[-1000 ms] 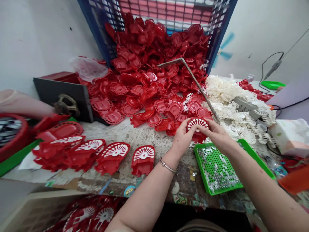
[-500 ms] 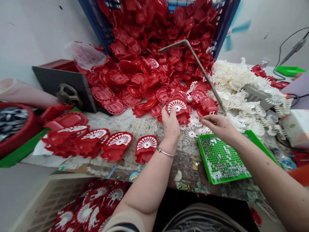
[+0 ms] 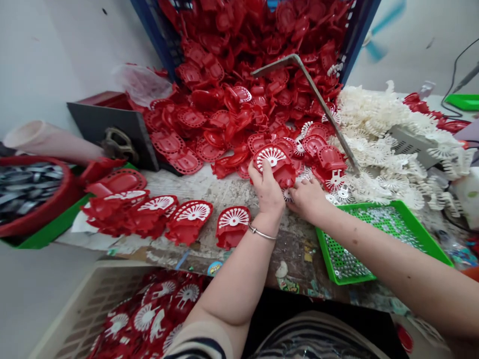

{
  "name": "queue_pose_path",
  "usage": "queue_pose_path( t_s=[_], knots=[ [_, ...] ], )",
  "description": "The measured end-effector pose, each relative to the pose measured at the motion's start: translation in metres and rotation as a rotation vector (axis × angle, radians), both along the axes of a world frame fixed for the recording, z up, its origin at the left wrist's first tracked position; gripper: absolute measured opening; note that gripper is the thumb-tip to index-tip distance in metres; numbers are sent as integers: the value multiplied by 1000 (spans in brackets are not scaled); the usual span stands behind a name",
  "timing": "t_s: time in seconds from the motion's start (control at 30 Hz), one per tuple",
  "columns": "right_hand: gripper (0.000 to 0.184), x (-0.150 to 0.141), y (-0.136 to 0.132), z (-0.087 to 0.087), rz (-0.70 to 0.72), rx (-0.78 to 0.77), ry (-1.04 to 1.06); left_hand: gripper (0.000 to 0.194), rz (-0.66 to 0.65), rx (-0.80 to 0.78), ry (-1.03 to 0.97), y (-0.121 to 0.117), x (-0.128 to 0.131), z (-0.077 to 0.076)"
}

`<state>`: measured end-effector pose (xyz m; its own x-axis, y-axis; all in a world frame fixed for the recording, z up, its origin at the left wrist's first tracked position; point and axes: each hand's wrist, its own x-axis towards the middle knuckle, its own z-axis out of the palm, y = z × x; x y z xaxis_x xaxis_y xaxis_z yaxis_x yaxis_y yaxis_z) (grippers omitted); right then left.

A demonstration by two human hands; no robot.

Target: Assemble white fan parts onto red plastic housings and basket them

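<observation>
In my left hand (image 3: 267, 192) is a red plastic shell (image 3: 284, 174) with a white fan-shaped insert (image 3: 272, 156) seated in its rounded top. The thumb presses on the insert and the fingers wrap behind the shell. Just to the right and lower, my right hand (image 3: 307, 198) is down at the tabletop, its fingers bent and closed at a loose white fan-shaped piece (image 3: 287, 194); the fingertips are partly hidden. More white pieces (image 3: 339, 193) lie beyond that hand. Several shells with inserts, such as this one (image 3: 233, 227), stand in a row on the left.
A blue crate (image 3: 361, 40) spills red shells over the table's back. A bent metal bar (image 3: 324, 102) rises among them. White pieces heap up (image 3: 374, 119) on the right. Nearer is a green tray (image 3: 329, 259) of small metal parts. Below the edge stands a pale crate (image 3: 75, 304).
Both hands held the shell together at first. My right hand let go, moved right, then came down left to the white pieces. My left hand keeps the shell, shifted left. The view tilted down.
</observation>
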<state>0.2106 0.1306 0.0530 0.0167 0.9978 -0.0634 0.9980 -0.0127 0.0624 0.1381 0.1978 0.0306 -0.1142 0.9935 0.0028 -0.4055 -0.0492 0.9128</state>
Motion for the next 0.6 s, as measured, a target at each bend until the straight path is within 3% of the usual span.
queue_pose_path(
  t_s=[0.27,0.47,0.6],
  knots=[
    [28,16,-3,9,-42,116,31,34,-42,20,-15,-5,-1,8],
    [28,59,-7,17,-222,290,287,33,-29,17,16,-3,-1,6],
    [38,80,-27,25,-360,396,521,28,-49,41,23,-3,-1,5]
  ],
)
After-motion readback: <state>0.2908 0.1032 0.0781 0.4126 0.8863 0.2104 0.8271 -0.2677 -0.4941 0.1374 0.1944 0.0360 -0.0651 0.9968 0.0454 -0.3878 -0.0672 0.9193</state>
